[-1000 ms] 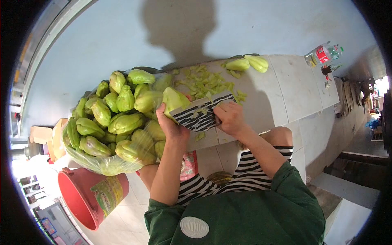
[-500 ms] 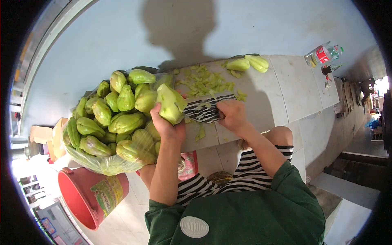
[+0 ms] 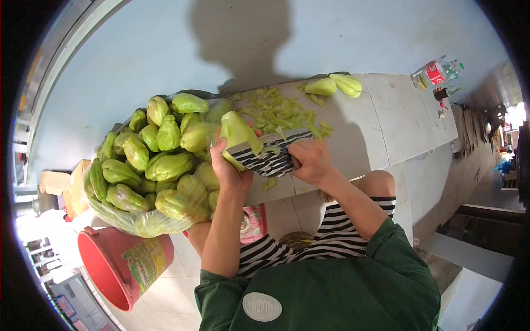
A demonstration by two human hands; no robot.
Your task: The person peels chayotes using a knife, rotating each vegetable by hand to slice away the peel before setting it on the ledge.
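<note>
My left hand (image 3: 229, 165) grips a pale green, largely peeled chayote (image 3: 235, 131) from below and the left side. In my right hand (image 3: 311, 160) is a kitchen knife (image 3: 268, 157) with a broad, shiny blade that mirrors the striped shorts. Its blade lies against the chayote's lower right side, and a strip of peel (image 3: 254, 144) hangs over it. Behind the knife, loose peelings (image 3: 281, 113) are scattered on the tiled ledge (image 3: 395, 121). Two peeled chayotes (image 3: 346, 85) rest at the ledge's back edge.
A clear plastic bag (image 3: 160, 225) full of unpeeled chayotes (image 3: 135, 151) stands left of my hands. Below it a red bucket (image 3: 105, 265) tilts on the floor. A plastic bottle (image 3: 436, 73) lies at the far right of the ledge, against the wall (image 3: 353, 33).
The knife has shifted left and slightly down, now overlapping the chayote. The chayote has turned to stand more upright in my left hand, and peel has come up on the blade.
</note>
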